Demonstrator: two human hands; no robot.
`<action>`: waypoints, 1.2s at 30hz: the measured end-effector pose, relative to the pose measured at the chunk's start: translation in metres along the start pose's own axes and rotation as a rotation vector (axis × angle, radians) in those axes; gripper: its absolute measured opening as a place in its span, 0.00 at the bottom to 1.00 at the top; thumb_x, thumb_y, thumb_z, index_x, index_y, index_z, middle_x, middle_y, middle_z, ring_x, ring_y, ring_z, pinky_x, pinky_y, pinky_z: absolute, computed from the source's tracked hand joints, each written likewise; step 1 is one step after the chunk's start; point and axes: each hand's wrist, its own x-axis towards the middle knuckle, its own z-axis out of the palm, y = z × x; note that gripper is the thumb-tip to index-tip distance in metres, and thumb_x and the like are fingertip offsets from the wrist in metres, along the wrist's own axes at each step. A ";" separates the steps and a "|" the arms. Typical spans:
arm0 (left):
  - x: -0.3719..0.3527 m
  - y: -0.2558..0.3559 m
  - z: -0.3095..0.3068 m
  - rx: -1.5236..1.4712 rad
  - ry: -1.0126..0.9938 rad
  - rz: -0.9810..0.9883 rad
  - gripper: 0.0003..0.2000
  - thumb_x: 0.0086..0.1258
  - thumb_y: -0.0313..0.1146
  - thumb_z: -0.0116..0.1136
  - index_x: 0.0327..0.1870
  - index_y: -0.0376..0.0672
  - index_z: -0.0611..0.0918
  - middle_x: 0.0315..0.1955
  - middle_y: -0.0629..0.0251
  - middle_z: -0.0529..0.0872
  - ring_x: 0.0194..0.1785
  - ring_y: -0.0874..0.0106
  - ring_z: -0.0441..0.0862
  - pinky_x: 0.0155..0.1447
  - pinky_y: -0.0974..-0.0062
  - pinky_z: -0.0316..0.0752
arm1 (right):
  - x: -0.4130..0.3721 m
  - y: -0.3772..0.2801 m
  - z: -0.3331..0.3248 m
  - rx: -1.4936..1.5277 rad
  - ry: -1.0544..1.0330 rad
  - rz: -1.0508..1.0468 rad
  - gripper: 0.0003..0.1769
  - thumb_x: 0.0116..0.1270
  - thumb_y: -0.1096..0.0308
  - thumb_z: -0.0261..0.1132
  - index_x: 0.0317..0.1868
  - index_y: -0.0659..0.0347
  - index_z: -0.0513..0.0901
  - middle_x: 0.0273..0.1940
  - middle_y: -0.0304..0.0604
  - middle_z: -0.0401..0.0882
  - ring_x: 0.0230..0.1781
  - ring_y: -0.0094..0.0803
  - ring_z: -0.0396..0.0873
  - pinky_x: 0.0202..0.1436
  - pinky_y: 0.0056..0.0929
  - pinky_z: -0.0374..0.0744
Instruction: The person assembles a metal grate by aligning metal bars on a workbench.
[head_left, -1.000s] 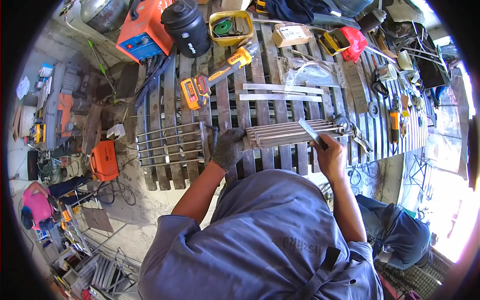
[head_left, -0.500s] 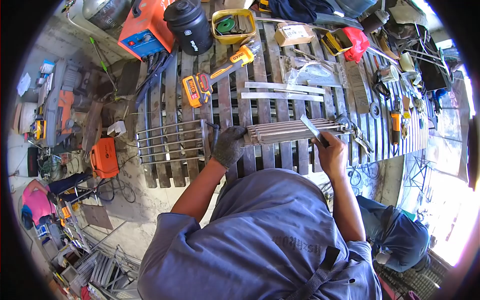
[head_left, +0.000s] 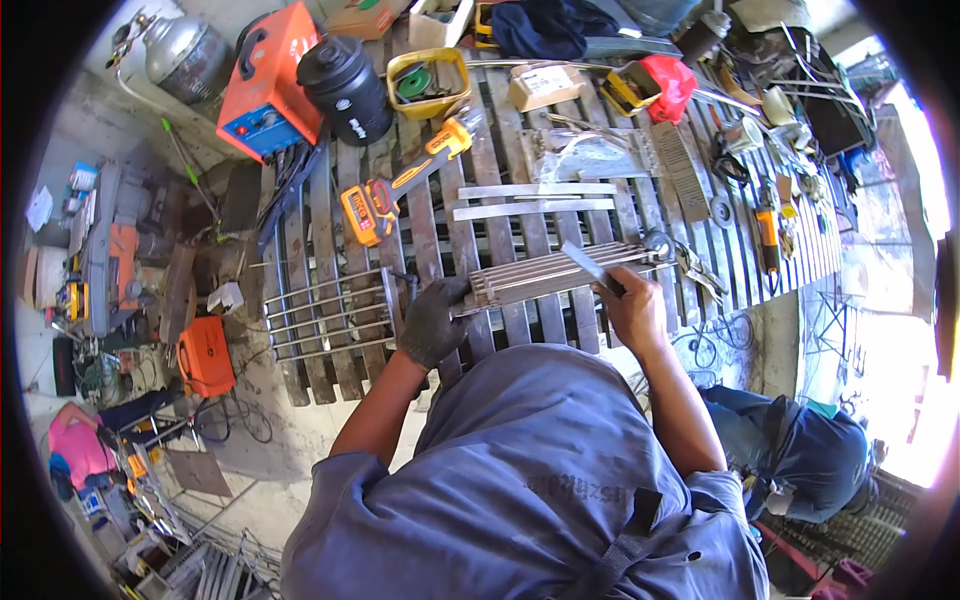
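Note:
A set of narrow parallel metal bars [head_left: 530, 277] lies across the slatted table in front of me. My left hand [head_left: 432, 322], in a dark work glove, is closed around the left end of these bars. My bare right hand [head_left: 634, 308] grips a short flat metal strip [head_left: 583, 261] between thumb and fingers. The strip slants over the top of the bars, its far end pointing up and left. Just left of my glove rests a metal grille of spaced rods [head_left: 325, 315]. Two loose flat metal strips [head_left: 535, 197] lie behind the bars.
A yellow angle grinder [head_left: 405, 182] lies at the back left, near a black jug [head_left: 345, 90] and an orange machine [head_left: 270, 85]. Along the back stand a yellow tub [head_left: 428, 106] and a cardboard box [head_left: 545, 87]. A person in dark clothes [head_left: 800, 450] bends low at right.
My view has shifted, so the table's things sit lower and further left. Both hands keep their holds; the flat strip stays slanted over the bars.

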 end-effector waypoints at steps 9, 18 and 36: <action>-0.014 0.023 -0.001 0.101 0.104 0.079 0.18 0.63 0.38 0.76 0.50 0.40 0.88 0.45 0.51 0.90 0.51 0.49 0.87 0.59 0.53 0.81 | -0.028 0.016 0.008 0.114 0.061 -0.056 0.14 0.69 0.64 0.77 0.52 0.57 0.91 0.40 0.54 0.90 0.41 0.55 0.89 0.46 0.49 0.84; -0.019 0.024 0.004 0.147 0.078 0.128 0.16 0.66 0.37 0.74 0.50 0.39 0.87 0.46 0.48 0.89 0.51 0.43 0.86 0.57 0.49 0.79 | -0.087 0.062 0.005 0.336 0.110 -0.086 0.21 0.60 0.73 0.74 0.56 0.59 0.90 0.44 0.54 0.90 0.43 0.52 0.90 0.48 0.45 0.87; -0.108 0.002 0.092 0.530 -0.008 0.123 0.16 0.68 0.30 0.65 0.55 0.38 0.82 0.64 0.48 0.83 0.73 0.46 0.78 0.77 0.47 0.72 | -0.108 0.206 -0.035 0.479 -0.218 0.680 0.24 0.67 0.50 0.75 0.24 0.64 0.88 0.19 0.42 0.83 0.19 0.27 0.76 0.25 0.36 0.73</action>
